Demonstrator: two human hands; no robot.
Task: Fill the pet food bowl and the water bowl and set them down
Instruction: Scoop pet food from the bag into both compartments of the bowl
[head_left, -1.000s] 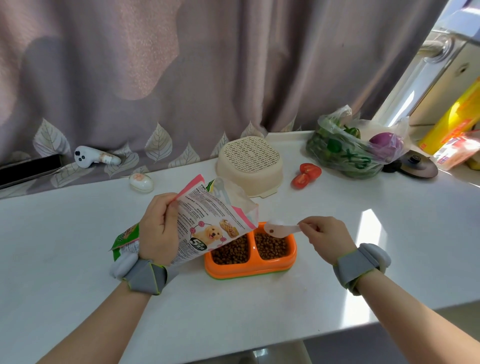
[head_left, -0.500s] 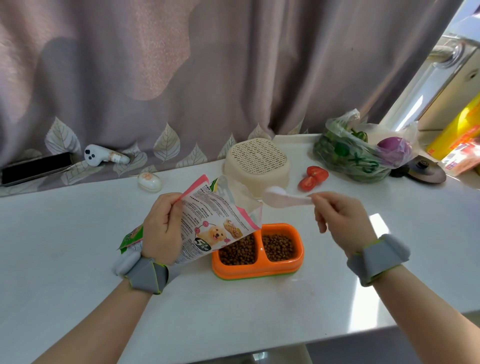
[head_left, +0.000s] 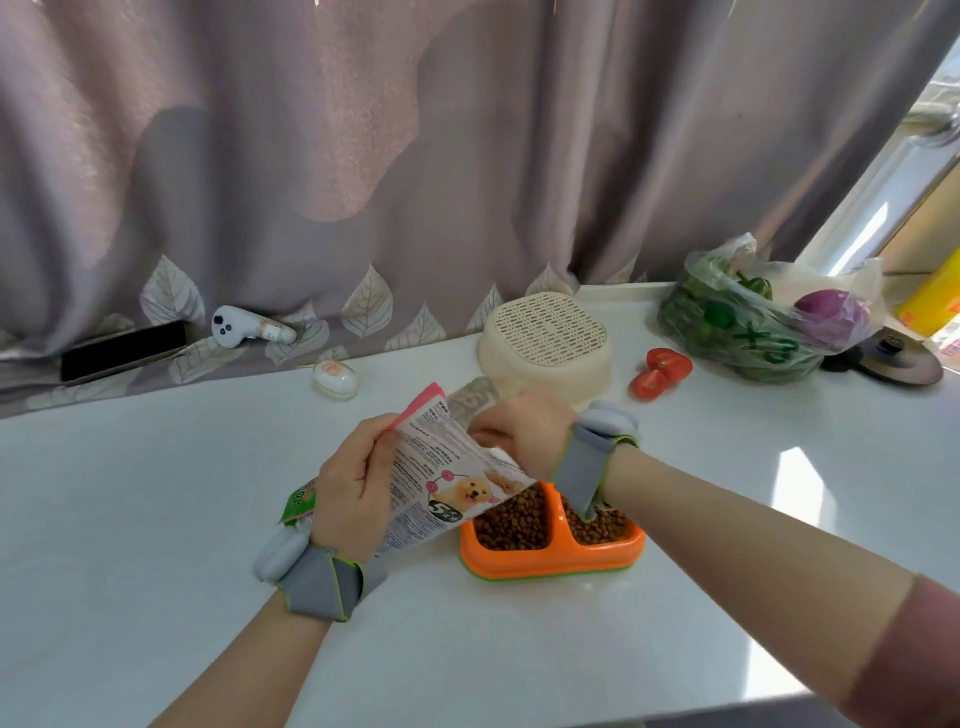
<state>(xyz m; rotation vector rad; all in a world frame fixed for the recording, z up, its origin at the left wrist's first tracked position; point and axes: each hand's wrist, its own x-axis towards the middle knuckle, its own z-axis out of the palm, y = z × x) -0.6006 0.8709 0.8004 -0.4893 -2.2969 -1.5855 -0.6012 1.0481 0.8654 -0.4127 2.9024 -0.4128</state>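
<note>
An orange double pet bowl (head_left: 550, 560) sits on the white counter, both compartments holding brown kibble (head_left: 511, 522). My left hand (head_left: 353, 486) grips the pet food bag (head_left: 441, 483), tilted over the bowl's left side with its mouth up. My right hand (head_left: 522, 428) reaches into the bag's mouth. A bit of the white scoop (head_left: 500, 457) shows at the bag's edge under that hand; the rest is hidden. No water is visible.
An upturned cream basket (head_left: 545, 340) stands just behind the bag. Cut tomatoes (head_left: 660, 371) and a bag of vegetables (head_left: 748, 322) lie to the right, a pot lid (head_left: 896, 358) beyond. A phone (head_left: 122, 351), a white controller (head_left: 244, 326) and a small egg-shaped object (head_left: 335, 375) lie by the curtain.
My right hand has carried the white scoop from above the bowl up and left into the bag's mouth. The left hand keeps holding the bag in place.
</note>
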